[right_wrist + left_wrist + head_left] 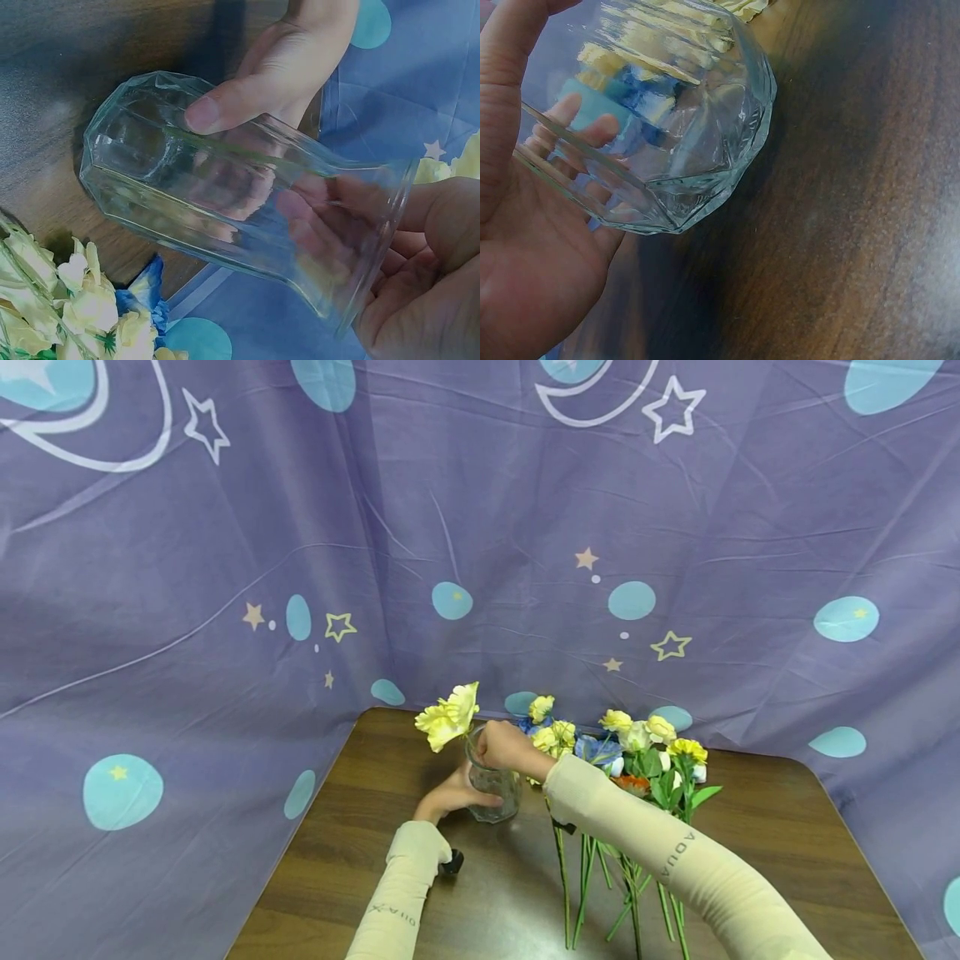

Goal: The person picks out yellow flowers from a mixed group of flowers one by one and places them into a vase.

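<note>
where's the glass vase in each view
Head: vase at centre, on the table, between both hands.
Left wrist: vase upper left, against the left hand.
Right wrist: vase across the middle, rim by the right hand.
Shared landmark: the dark wooden table.

We see the head view evenly lit and rather bright, with soft light from above and only weak shadows on the table [757, 827]. The cloth backdrop [480, 527] bends strongly toward the picture edges, a wide-lens distortion. In the left wrist view the glass vase [675, 112] shows bright glare and throws a dark shadow on the wood; the left hand [525, 247] is near and soft. The right wrist view is dimmer, and the flowers [67, 300] at its corner are slightly blurred.
</note>
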Demonstrator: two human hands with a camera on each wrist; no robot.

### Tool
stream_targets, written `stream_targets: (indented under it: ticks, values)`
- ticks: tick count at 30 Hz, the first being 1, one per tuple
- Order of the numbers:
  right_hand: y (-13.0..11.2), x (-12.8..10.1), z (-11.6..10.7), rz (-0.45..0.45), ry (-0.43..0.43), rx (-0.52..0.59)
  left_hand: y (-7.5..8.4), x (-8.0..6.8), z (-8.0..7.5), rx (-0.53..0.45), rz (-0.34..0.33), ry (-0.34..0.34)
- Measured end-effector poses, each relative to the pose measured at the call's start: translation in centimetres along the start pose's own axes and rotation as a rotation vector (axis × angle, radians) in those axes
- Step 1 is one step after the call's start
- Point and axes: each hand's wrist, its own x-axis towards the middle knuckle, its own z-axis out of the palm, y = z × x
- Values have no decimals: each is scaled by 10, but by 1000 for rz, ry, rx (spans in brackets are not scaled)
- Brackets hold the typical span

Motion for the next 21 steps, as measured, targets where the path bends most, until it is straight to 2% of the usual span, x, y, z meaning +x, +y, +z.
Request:
stream_targets:
  ticks: [9, 16, 21]
  values:
    - [-2, 1, 0, 15, -54, -28, -1, 0, 1, -10, -29, 22]
    - [-1, 0, 1, 10, -56, -11, 0, -2, 1, 4, -58, 56]
    - [1, 1, 2, 8, -53, -12, -1, -1, 1, -2, -57, 52]
